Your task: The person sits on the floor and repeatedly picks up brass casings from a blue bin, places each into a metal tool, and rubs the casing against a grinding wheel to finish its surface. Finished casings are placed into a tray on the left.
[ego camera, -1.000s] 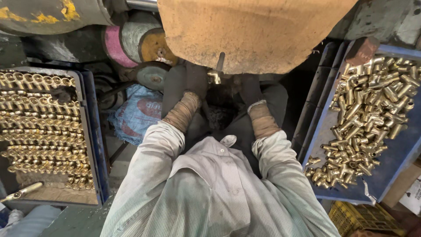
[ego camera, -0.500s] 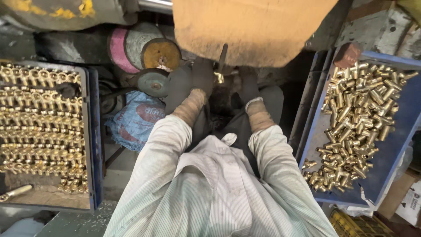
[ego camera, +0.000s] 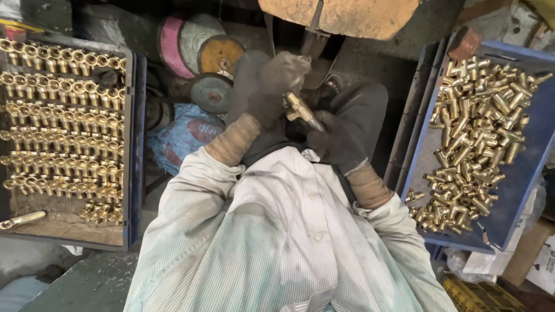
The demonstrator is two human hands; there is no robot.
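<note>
Brass T-shaped pipe fitting (ego camera: 302, 110) is sitting between both dark-gloved hands: left hand (ego camera: 272, 86) gripping its upper end, right hand (ego camera: 338, 141) clasping its lower end, above the lap. Blue tray of loose brass fittings (ego camera: 523, 190) is lying right.

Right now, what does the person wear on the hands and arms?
Both the left hand and the right hand wear dark grey, worn work gloves. Tan ribbed cuffs cover the wrists. The sleeves belong to a pale, finely striped button shirt, somewhat soiled.
</note>
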